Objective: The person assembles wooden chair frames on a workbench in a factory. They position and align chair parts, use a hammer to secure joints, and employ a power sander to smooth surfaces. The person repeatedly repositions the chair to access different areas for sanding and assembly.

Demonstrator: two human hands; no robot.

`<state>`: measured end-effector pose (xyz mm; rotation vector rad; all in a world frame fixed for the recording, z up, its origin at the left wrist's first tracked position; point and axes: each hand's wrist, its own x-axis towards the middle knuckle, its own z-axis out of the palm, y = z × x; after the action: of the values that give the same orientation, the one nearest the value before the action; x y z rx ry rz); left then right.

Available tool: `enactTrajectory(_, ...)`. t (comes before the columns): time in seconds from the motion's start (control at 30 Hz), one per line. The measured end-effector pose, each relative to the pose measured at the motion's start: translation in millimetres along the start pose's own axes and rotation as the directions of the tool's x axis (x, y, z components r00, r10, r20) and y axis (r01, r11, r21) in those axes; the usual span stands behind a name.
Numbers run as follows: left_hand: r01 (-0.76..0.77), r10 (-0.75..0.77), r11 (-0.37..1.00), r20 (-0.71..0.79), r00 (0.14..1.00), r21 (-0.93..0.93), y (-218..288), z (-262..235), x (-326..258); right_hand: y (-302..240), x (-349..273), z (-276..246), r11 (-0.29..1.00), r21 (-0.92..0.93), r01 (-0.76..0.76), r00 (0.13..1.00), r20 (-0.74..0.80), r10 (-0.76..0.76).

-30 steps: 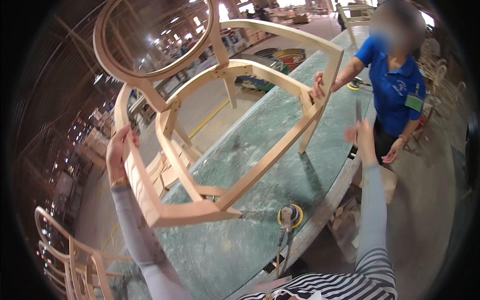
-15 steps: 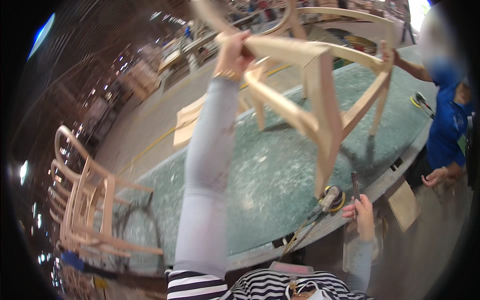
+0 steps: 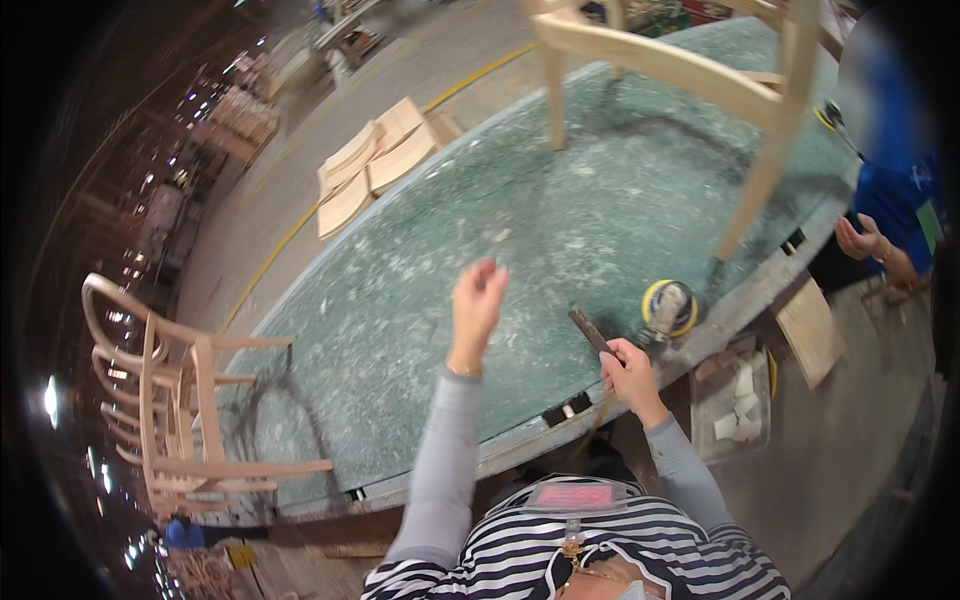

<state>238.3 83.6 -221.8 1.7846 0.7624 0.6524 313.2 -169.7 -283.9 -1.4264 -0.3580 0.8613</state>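
Note:
My left hand (image 3: 477, 312) is raised over the green tabletop (image 3: 500, 340), slightly blurred, its fingers loosely bent with nothing visible in them. In my right hand (image 3: 632, 382) is a narrow dark bar, shaped like a file (image 3: 592, 330), gripped at one end and pointing away to the left. Just beyond that hand a round sander (image 3: 668, 308) with a yellow rim lies near the table's edge. Farther off at the right, a pale wooden chair frame (image 3: 660, 65) stands on the table, partly cut off by the picture's top.
Several wooden chair frames (image 3: 205, 400) stand at the table's left end. Curved wooden panels (image 3: 385, 155) lie beyond the far edge. At right are a co-worker in blue (image 3: 900, 205), another sander (image 3: 832, 118), a bin with white pieces (image 3: 735, 405) and a wooden board (image 3: 810, 330).
My left hand has let go of the chair frame and come down toward me. The frame sits farther right and away. My right hand has moved left and up with the file-like bar.

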Motion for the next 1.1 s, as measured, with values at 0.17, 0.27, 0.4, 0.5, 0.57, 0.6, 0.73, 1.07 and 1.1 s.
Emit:
enactTrajectory(0.17, 0.502, -0.418, 0.809, 0.302, 0.857, -0.306, -37, 17, -107, 1, 22, 66, 0.999, 0.008, -0.044, 0.949, 0.313, 0.040)
enactTrajectory(0.27, 0.430, -0.388, 0.734, 0.194, 0.901, -0.526, -57, 41, -119, 11, 27, 69, 0.748, -0.377, 0.547, 0.826, 0.390, -0.407)
enactTrajectory(0.4, 0.460, -0.613, 0.576, 0.016, 0.790, -0.676, -74, -2, -135, 15, 55, -22, 0.287, -0.876, 0.387, 0.715, 0.089, -0.694)
enactTrajectory(0.5, 0.377, -0.705, 0.612, -0.265, 0.658, -0.695, -116, -50, -172, 20, 72, -80, 0.026, -0.969, -0.247, 0.793, -0.217, -0.569)
enactTrajectory(0.57, 0.298, -0.759, 0.548, -0.315, 0.570, -0.782, -146, -84, -202, 33, 90, -129, 0.252, -0.950, -0.183, 0.871, -0.276, -0.407)
enactTrajectory(0.6, 0.303, -0.790, 0.558, -0.384, 0.478, -0.772, -158, -101, -221, 38, 97, -130, 0.333, -0.914, -0.231, 0.876, -0.344, -0.338)
enactTrajectory(0.73, 0.360, -0.738, 0.657, -0.662, 0.129, -0.662, -196, -159, -301, 38, 106, -106, 0.365, -0.808, -0.463, 0.839, -0.532, -0.114)
enactTrajectory(1.07, 0.173, -0.773, 0.620, -0.633, -0.032, -0.765, -252, -277, -369, 22, 82, -47, 0.250, -0.933, -0.260, 0.945, -0.299, -0.133)
enactTrajectory(1.1, 0.307, -0.765, 0.605, -0.643, -0.033, -0.735, -251, -284, -374, 29, 69, -26, 0.340, -0.924, -0.174, 0.973, -0.215, -0.087)
